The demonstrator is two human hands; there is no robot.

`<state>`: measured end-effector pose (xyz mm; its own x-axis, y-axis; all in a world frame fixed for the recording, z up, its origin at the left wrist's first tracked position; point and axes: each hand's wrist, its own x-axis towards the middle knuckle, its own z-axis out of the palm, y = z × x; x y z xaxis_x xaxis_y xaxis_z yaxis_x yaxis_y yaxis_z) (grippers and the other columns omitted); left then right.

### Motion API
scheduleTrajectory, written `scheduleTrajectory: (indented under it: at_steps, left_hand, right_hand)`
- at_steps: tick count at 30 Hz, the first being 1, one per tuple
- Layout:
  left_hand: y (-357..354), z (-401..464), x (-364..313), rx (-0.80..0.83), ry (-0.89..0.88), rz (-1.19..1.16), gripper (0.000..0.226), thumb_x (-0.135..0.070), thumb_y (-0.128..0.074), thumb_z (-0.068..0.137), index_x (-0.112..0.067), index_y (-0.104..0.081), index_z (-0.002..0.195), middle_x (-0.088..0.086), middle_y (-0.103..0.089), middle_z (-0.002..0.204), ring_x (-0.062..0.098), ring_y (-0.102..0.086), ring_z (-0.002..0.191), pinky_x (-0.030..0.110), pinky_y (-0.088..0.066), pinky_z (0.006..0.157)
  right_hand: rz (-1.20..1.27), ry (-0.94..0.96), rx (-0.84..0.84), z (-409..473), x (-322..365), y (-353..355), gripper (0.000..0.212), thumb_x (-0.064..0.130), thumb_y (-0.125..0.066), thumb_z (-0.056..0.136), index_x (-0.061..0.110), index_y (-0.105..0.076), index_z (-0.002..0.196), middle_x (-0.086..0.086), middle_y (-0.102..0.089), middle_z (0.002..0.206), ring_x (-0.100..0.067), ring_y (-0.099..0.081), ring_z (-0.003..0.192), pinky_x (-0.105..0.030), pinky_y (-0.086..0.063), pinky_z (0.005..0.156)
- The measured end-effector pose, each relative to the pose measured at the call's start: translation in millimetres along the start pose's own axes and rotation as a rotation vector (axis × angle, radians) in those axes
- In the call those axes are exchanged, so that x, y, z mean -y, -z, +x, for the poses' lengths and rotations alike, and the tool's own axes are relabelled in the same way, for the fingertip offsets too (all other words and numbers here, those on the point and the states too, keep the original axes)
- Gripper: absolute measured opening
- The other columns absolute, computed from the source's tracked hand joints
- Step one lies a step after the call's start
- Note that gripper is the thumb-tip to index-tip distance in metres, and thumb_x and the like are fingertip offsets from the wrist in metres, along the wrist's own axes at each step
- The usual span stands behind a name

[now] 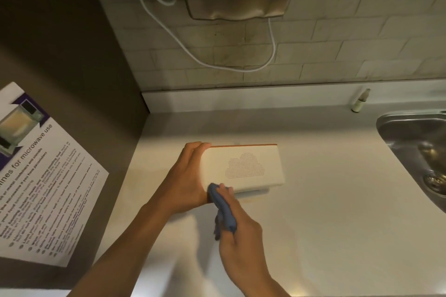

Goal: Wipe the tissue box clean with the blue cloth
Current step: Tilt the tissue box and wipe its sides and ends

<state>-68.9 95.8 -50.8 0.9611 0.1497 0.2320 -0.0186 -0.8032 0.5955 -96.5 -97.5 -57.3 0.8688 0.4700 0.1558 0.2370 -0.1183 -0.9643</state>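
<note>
Mostly cream tissue box (243, 167); dotted cloud, orange edge.

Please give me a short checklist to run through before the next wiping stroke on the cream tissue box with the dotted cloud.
1. Left hand steadies the cream cloud-patterned tissue box at its left end: ok.
2. Right hand grips the crumpled blue cloth: ok.
3. Cloth touches the box at its near left corner: ok.
4. Box sits flat on the pale grey countertop: not ok, it is tipped up on edge.
5. Box is well apart from the steel sink: ok.
6. Dirt left on the box: cannot tell.
</note>
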Motion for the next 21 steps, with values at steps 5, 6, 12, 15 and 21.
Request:
scheduleTrajectory:
  at_steps: [5,6,12,15,21]
  left_hand:
    - [5.8,-2.8,7.1,-0.017,0.018,0.066,0.116,-0.056,-0.093,0.053,-0.035,-0.029,0.148,-0.017,-0.029,0.148,0.004,-0.045,0.127,0.024,-0.046,0.100]
    - [5.6,-3.9,8.1,-0.014,0.017,0.075,0.117,-0.056,-0.093,0.053,-0.036,-0.029,0.148,-0.018,-0.028,0.148,0.002,-0.044,0.126,0.023,-0.045,0.100]
    - [-1.7,-6.0,1.0,-0.031,-0.058,0.079,0.116,-0.055,-0.092,0.054,-0.034,-0.029,0.149,-0.016,-0.029,0.149,0.002,-0.044,0.129,0.018,-0.043,0.098]
    - [-3.3,-2.2,-4.8,-0.046,-0.152,0.094,0.111,-0.047,-0.095,0.059,-0.029,-0.031,0.147,-0.006,-0.034,0.148,0.014,-0.047,0.130,0.022,-0.044,0.100]
    - [0.5,-7.8,-1.7,-0.049,-0.197,0.165,0.111,-0.046,-0.097,0.061,-0.017,-0.036,0.148,0.001,-0.037,0.148,0.024,-0.051,0.131,0.030,-0.048,0.101]
  right_hand:
    - [0.209,-0.066,-0.358,21.4,7.6,47.0,0.047,-0.002,-0.050,0.091,0.033,-0.065,0.119,0.006,-0.073,0.098,-0.010,-0.068,0.072,-0.021,-0.052,0.058]
    - [0.113,-0.059,-0.433,27.7,1.4,57.5,0.049,-0.003,-0.051,0.092,0.034,-0.063,0.121,0.012,-0.071,0.107,-0.006,-0.068,0.086,-0.022,-0.055,0.067]
    - [-0.089,-0.096,-0.434,44.3,-7.8,43.1,0.050,-0.012,-0.051,0.088,0.023,-0.061,0.122,0.000,-0.057,0.123,0.001,-0.052,0.113,0.004,-0.030,0.085]
    - [-0.026,0.009,-0.281,31.1,5.9,14.1,0.049,-0.009,-0.053,0.090,0.030,-0.059,0.121,0.003,-0.055,0.128,0.020,-0.043,0.115,0.000,-0.029,0.094]
    - [0.093,0.034,-0.306,29.5,8.8,31.1,0.047,-0.004,-0.050,0.092,0.032,-0.065,0.119,0.016,-0.068,0.114,-0.002,-0.062,0.104,-0.023,-0.050,0.091]
